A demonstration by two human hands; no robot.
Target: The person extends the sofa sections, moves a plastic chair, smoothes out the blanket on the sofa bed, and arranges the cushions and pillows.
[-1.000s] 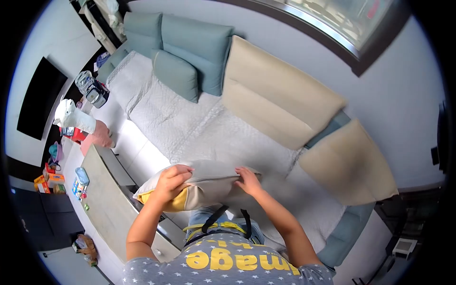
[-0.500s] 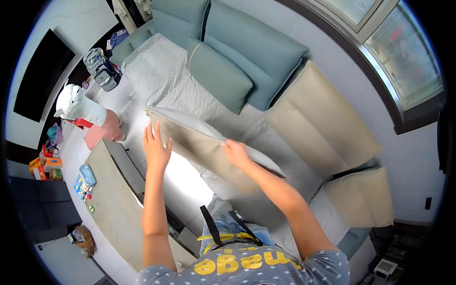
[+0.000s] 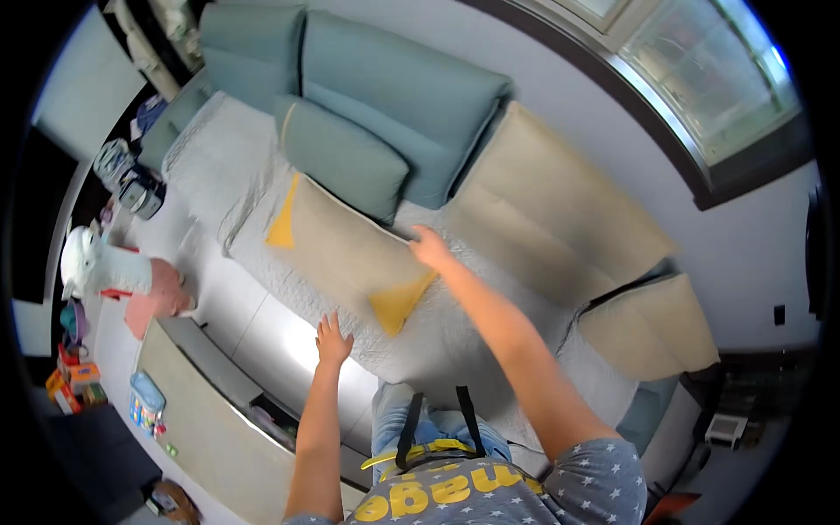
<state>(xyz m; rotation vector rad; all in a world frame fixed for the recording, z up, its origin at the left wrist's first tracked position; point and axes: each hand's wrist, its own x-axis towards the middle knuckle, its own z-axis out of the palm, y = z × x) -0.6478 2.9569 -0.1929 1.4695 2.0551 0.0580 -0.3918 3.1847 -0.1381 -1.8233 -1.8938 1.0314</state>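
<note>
Pillow [image 3: 350, 249] now away from left hand [image 3: 334, 341], which is released, fingers spread; sofa [image 3: 232, 157] likely bears it, between front edge and green cushion [image 3: 341, 153]. Right hand [image 3: 430, 248] at pillow's rear edge; grip unclear.

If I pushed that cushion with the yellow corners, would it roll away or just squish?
The beige cushion would probably squish, since it looks like padded cloth. It likely wouldn't roll, because it's broad with corners, not round. It might slide a bit, though the wrinkly quilted cover underneath could drag on it.
</note>
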